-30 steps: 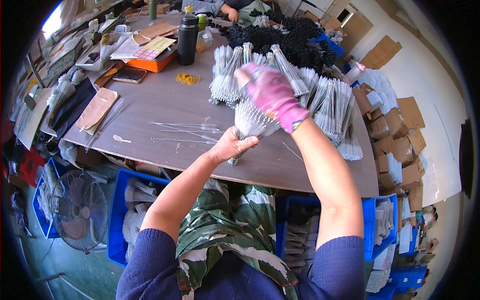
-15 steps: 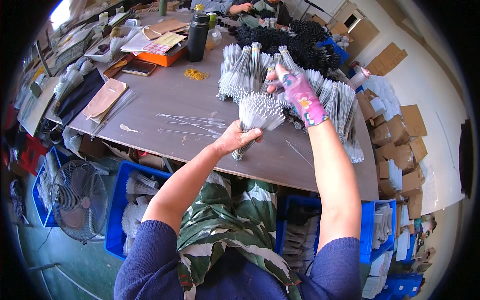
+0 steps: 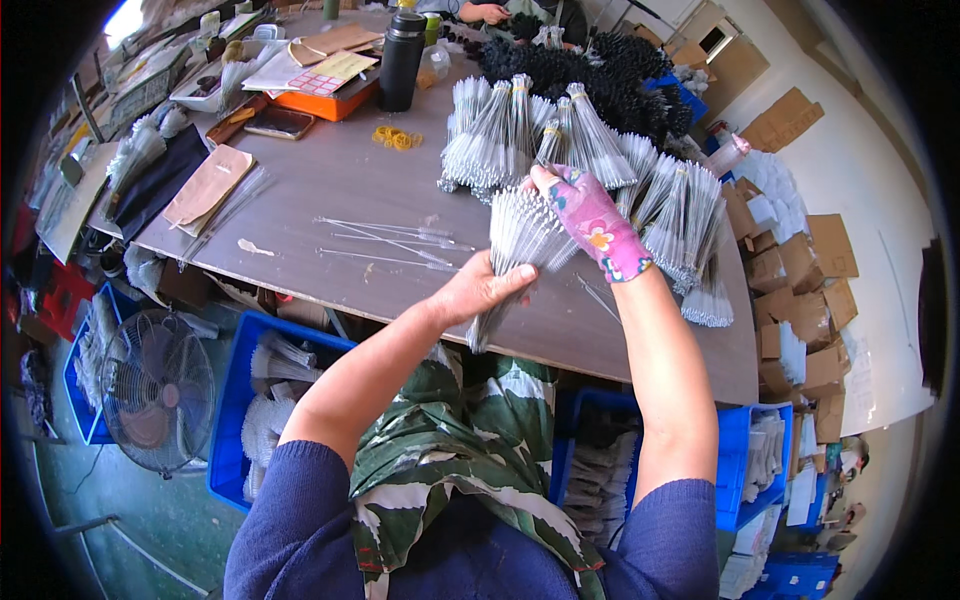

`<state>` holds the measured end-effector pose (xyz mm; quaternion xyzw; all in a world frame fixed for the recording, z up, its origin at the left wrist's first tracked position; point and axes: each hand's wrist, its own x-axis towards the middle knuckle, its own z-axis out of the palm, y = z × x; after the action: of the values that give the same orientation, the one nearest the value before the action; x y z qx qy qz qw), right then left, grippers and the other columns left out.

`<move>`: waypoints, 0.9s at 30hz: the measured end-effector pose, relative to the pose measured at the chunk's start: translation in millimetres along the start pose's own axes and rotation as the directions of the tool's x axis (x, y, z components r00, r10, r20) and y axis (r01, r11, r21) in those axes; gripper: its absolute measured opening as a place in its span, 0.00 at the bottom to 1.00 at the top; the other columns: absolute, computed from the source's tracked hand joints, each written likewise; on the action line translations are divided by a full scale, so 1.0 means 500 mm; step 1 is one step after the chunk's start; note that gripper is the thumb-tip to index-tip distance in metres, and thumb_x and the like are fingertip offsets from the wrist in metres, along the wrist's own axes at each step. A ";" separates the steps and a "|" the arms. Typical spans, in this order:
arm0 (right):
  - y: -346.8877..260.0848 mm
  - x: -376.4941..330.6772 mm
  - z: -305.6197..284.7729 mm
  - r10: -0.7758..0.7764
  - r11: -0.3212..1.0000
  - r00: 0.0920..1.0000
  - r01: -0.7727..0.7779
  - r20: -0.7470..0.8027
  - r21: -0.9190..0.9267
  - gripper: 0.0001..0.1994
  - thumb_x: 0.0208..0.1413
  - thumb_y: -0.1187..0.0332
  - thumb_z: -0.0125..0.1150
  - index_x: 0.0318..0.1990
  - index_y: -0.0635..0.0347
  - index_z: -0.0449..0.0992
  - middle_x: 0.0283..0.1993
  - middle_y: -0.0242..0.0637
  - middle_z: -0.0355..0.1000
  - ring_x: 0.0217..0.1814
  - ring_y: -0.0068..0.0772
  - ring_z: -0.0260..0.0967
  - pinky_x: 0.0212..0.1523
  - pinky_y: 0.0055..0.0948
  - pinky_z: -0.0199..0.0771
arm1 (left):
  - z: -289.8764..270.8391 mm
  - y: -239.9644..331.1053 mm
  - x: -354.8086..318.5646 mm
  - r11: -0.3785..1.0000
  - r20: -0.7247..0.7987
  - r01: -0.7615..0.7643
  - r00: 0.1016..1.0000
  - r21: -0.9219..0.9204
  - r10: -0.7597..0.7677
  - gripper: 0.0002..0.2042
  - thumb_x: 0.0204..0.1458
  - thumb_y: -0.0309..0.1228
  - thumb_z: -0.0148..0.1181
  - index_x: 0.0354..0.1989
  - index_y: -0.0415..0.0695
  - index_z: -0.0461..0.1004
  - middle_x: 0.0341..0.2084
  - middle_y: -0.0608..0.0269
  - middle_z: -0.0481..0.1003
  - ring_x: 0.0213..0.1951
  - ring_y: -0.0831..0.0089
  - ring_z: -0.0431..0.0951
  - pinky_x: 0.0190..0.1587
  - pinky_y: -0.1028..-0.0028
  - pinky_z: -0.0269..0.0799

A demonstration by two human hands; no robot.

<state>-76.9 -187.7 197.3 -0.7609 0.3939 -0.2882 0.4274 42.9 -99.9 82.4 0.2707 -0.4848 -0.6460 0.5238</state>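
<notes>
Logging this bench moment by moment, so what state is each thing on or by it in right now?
Left hand: bare, closed round the bundle's lower part.
Right hand: in a flowered glove, resting on the bundle's fanned top.
Bundle of thin rods: held tilted above the table, fanned at the top.
Tied bundles: lying in a heap.
Loose rods: lying flat, scattered.
Dark bottle: upright, capped.
Floor fan: standing; cannot tell whether running.

My grey worktable fills the middle of the frame. Upper right on it: tied bundles of thin white sticks beside a black heap. Loose sticks sit centre, with yellow rubber bands, a black flask and an orange tray toward the top.
</notes>
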 end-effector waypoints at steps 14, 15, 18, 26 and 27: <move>0.191 -0.118 0.112 0.518 0.811 0.811 -0.567 0.273 0.146 0.19 0.57 0.52 0.46 0.35 0.59 0.75 0.27 0.29 0.70 0.26 0.18 0.62 0.25 0.21 0.60 | 0.024 -0.192 -0.192 0.837 -0.044 0.291 0.936 -0.463 -0.350 0.26 0.52 0.50 0.53 0.46 0.37 0.66 0.34 0.59 0.73 0.35 0.74 0.74 0.43 0.74 0.71; 0.192 -0.126 0.115 0.548 0.780 0.779 -0.607 0.304 0.149 0.19 0.57 0.52 0.45 0.35 0.58 0.75 0.27 0.29 0.70 0.26 0.17 0.62 0.23 0.20 0.57 | 0.017 -0.204 -0.199 0.790 -0.035 0.294 0.929 -0.537 -0.369 0.26 0.52 0.50 0.53 0.47 0.36 0.65 0.36 0.59 0.73 0.37 0.72 0.74 0.45 0.73 0.71; 0.191 -0.152 0.115 0.573 0.745 0.755 -0.642 0.320 0.181 0.20 0.58 0.51 0.45 0.37 0.58 0.75 0.30 0.30 0.71 0.25 0.16 0.61 0.19 0.17 0.50 | 0.003 -0.225 -0.205 0.742 0.052 0.310 0.936 -0.594 -0.348 0.27 0.52 0.51 0.51 0.49 0.38 0.64 0.39 0.58 0.71 0.41 0.69 0.73 0.49 0.69 0.69; 0.206 -0.242 0.119 0.541 0.648 0.804 -0.586 0.248 0.487 0.16 0.55 0.64 0.50 0.49 0.59 0.71 0.33 0.28 0.71 0.18 0.13 0.55 0.16 0.15 0.50 | -0.004 -0.252 -0.201 0.847 0.098 0.275 0.961 -0.455 -0.259 0.23 0.47 0.44 0.62 0.45 0.41 0.69 0.37 0.63 0.73 0.41 0.74 0.72 0.50 0.74 0.65; 0.195 -0.248 0.120 0.538 0.676 0.816 -0.567 0.210 0.471 0.15 0.55 0.66 0.50 0.48 0.58 0.72 0.32 0.26 0.71 0.18 0.11 0.53 0.16 0.14 0.49 | 0.009 -0.233 -0.200 0.873 -0.063 0.302 0.934 -0.382 -0.351 0.21 0.42 0.35 0.67 0.45 0.41 0.71 0.38 0.65 0.74 0.43 0.78 0.71 0.51 0.75 0.64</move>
<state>-129.8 -88.8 71.0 -0.4711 0.5020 -0.2191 0.6915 21.2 -6.6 -37.5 0.2879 -0.2678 -0.7852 0.4785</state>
